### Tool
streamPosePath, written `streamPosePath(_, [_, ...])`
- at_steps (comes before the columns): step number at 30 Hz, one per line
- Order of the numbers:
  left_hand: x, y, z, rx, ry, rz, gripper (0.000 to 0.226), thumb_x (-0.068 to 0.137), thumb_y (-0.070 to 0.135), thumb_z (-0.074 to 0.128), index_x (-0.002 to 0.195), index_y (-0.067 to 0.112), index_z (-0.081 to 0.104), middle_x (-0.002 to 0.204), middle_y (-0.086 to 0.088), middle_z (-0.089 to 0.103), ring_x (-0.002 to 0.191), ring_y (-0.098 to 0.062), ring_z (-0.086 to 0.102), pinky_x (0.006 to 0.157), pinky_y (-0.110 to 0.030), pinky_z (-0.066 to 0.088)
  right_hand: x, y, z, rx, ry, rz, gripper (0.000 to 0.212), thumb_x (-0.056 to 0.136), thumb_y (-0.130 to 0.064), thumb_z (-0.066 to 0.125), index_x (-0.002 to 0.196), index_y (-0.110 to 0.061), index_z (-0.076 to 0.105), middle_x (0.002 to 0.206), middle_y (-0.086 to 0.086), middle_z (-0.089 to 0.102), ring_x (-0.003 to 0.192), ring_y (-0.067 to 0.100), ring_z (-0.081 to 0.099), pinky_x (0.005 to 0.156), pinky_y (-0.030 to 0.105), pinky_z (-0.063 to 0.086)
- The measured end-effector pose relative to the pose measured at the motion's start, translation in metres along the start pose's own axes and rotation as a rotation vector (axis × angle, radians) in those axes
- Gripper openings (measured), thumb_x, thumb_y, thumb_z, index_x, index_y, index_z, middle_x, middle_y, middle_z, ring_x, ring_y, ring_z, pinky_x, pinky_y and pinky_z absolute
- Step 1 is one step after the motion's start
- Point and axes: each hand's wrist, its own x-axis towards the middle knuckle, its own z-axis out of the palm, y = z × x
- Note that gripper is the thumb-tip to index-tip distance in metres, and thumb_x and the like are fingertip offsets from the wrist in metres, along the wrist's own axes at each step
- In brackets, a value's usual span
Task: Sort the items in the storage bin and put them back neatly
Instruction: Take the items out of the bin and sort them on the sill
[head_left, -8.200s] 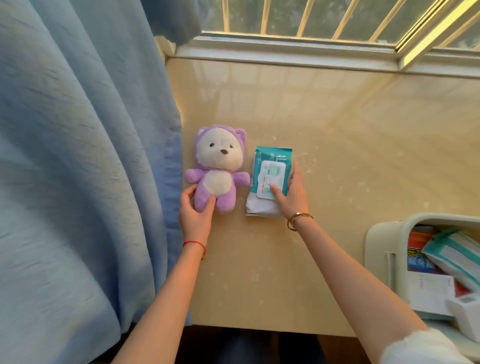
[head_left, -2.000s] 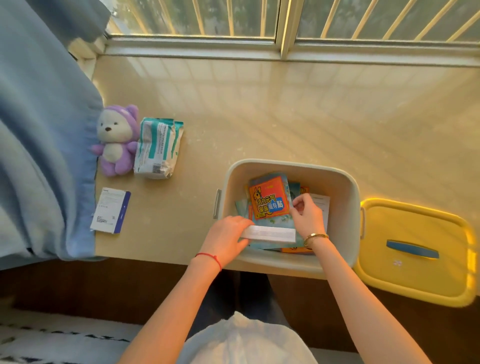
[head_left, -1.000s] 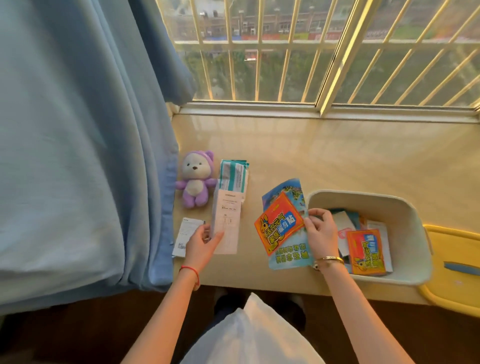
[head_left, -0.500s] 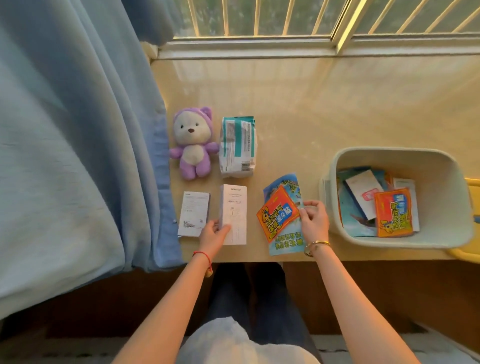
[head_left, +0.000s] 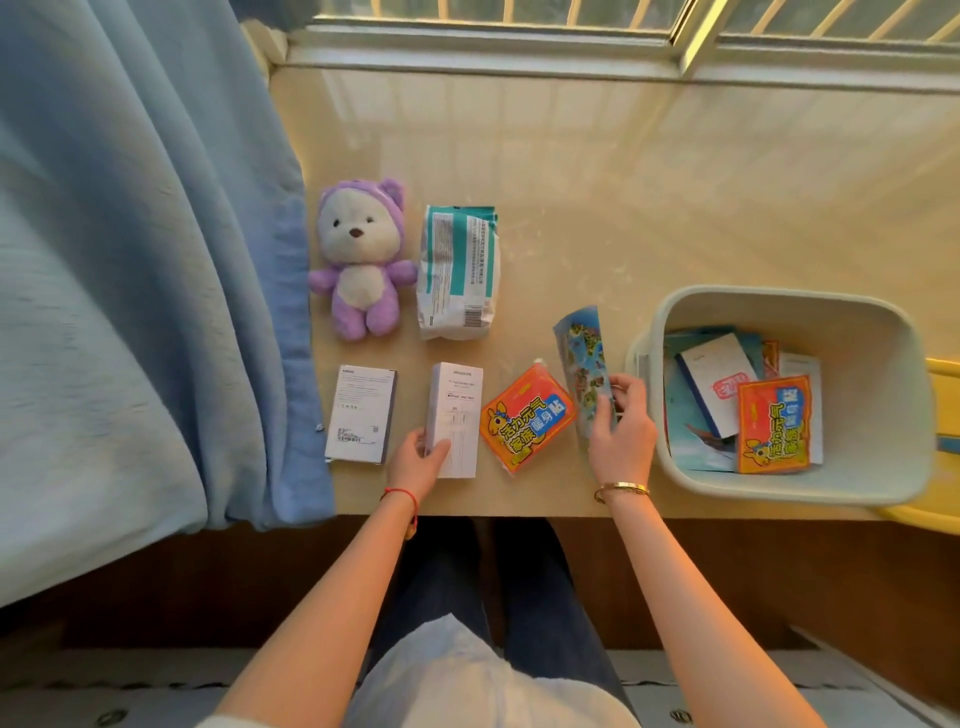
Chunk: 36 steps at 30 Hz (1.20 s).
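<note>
On the sill lie a purple plush bear (head_left: 360, 260), a teal-and-white wipes pack (head_left: 457, 270), a small white box (head_left: 361, 413) and a taller white box (head_left: 454, 415). My left hand (head_left: 418, 457) grips the taller box at its near left corner. An orange packet (head_left: 527, 415) lies flat beside that box. My right hand (head_left: 621, 431) holds a blue illustrated packet (head_left: 587, 371) tilted on edge, just left of the pale storage bin (head_left: 883, 483). Inside the bin are another orange packet (head_left: 774, 431), a white card (head_left: 719, 384) and blue packets.
A blue curtain (head_left: 145, 270) hangs along the left edge of the sill, touching the bear and the small box. The yellow bin lid (head_left: 943, 374) shows behind the bin at the right. A window frame (head_left: 519, 47) runs along the far edge.
The orange packet has come off the blue one and lies flat on the sill. My right hand has lifted the blue packet on edge and shifted it right. The left hand stays on the taller box.
</note>
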Motion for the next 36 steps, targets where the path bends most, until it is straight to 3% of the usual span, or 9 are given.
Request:
streamPosePath(2, [0.0,0.0,-0.002,0.041,0.017,0.025,0.046,0.094,0.023,0.057,0.135,0.007,0.046,0.13,-0.012,0.058,0.115,-0.025,0.058,0.082,-0.027,0.046,0.005,-0.007,-0.002,0.021,0.034,-0.035,0.019,0.093,-0.011,0.053,0.112,-0.011,0.051,0.103,0.002,0.063,0.09,0.006,0.057,0.069,0.025,0.054])
streamPosePath(7, [0.004,-0.003,-0.006,0.051,0.063,0.051,0.046,0.092,0.019,0.06,0.134,0.008,0.048,0.126,-0.01,0.061,0.115,-0.025,0.058,0.091,-0.031,0.048,0.043,-0.034,0.001,0.156,0.096,0.006,0.018,0.093,-0.011,0.051,0.111,-0.006,0.052,0.1,0.005,0.066,0.091,0.01,0.062,0.062,0.002,0.044])
streamPosePath(12, [0.007,-0.006,-0.002,0.005,0.112,0.069,0.044,0.092,0.015,0.06,0.133,0.007,0.049,0.123,-0.009,0.063,0.109,-0.021,0.062,0.085,-0.025,0.048,0.1,-0.045,0.029,0.251,0.114,0.132,0.018,0.092,-0.009,0.05,0.109,-0.004,0.052,0.088,0.0,0.065,0.08,0.01,0.063,0.054,0.004,0.043])
streamPosePath(15, [0.011,-0.014,0.003,-0.002,0.143,0.09,0.043,0.092,0.017,0.059,0.133,0.009,0.05,0.123,-0.007,0.063,0.11,-0.02,0.062,0.09,-0.029,0.051,0.132,-0.039,0.053,0.246,0.064,0.193,0.021,0.091,-0.01,0.051,0.11,-0.003,0.054,0.077,-0.009,0.06,0.071,0.004,0.057,0.056,0.01,0.045])
streamPosePath(18, [0.015,-0.02,0.006,0.035,0.189,0.108,0.04,0.092,0.019,0.059,0.131,0.012,0.053,0.12,-0.005,0.065,0.108,-0.017,0.061,0.093,-0.033,0.052,0.158,-0.031,0.077,0.224,-0.003,0.23,0.024,0.09,-0.01,0.052,0.112,-0.002,0.054,0.087,0.0,0.061,0.078,0.012,0.058,0.053,0.007,0.044])
streamPosePath(21, [0.016,-0.021,0.007,0.085,0.204,0.129,0.038,0.093,0.021,0.057,0.131,0.014,0.054,0.118,-0.001,0.065,0.104,-0.012,0.06,0.086,-0.023,0.049,0.179,-0.022,0.095,0.165,-0.049,0.246,0.026,0.092,-0.011,0.051,0.116,-0.002,0.053,0.097,0.005,0.064,0.083,0.014,0.059,0.048,0.004,0.04])
streamPosePath(26, [0.018,-0.025,0.006,0.156,0.203,0.161,0.038,0.093,0.025,0.058,0.131,0.021,0.055,0.117,0.004,0.066,0.105,-0.01,0.063,0.088,-0.026,0.054,0.197,-0.009,0.108,0.005,-0.145,0.272,0.037,0.093,-0.012,0.05,0.129,-0.008,0.046,0.126,0.008,0.057,0.111,0.02,0.057,0.075,0.015,0.042])
streamPosePath(30, [0.019,-0.026,0.005,0.197,0.209,0.159,0.037,0.092,0.029,0.058,0.128,0.023,0.056,0.116,0.005,0.066,0.105,-0.011,0.063,0.087,-0.031,0.056,0.201,0.001,0.109,-0.14,-0.224,0.213,0.049,0.088,-0.012,0.053,0.134,-0.005,0.04,0.134,0.013,0.047,0.124,0.027,0.046,0.103,0.032,0.037])
streamPosePath(36, [0.008,-0.015,-0.001,0.306,0.274,0.15,0.042,0.093,0.03,0.056,0.133,0.016,0.052,0.122,0.0,0.061,0.112,-0.017,0.058,0.092,-0.032,0.051,0.181,-0.004,0.091,-0.273,-0.237,0.063,0.042,0.092,-0.018,0.051,0.131,-0.005,0.045,0.133,0.013,0.047,0.127,0.027,0.039,0.105,0.032,0.03])
